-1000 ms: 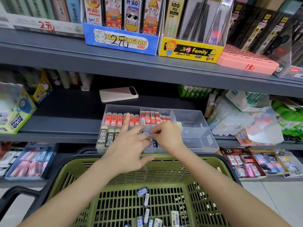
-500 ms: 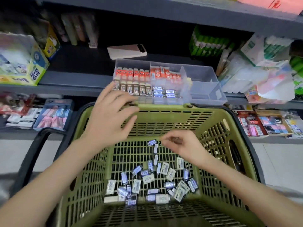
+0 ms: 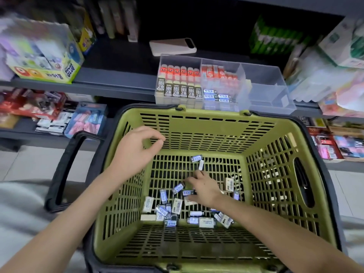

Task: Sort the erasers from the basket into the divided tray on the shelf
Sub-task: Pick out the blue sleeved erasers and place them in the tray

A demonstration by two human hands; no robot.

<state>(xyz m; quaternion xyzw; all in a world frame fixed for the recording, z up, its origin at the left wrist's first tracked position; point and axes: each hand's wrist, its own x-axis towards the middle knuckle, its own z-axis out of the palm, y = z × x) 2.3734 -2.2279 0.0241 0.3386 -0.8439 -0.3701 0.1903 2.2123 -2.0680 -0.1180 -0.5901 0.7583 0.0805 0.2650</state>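
Just changed: both hands are leaving the divided tray beyond the basket's far rim, where they were a second ago, and coming back over the basket.
Right hand: the right hand is reaching down to the basket floor, fingers bent over a blue-labelled eraser; whether they are already pinching it cannot be told.
Left hand: the left hand is hovering above the basket's left wall, fingers loosely curled, holding nothing.
Erasers: the loose erasers are lying scattered on the basket floor, mostly toward its near side.
Tray: it is sitting on the shelf just past the basket's far rim, its left and middle compartments holding rows.
Meaning: one placement is apparently ending and the next pick is starting; with many erasers remaining, the sorting is looking well short of done.
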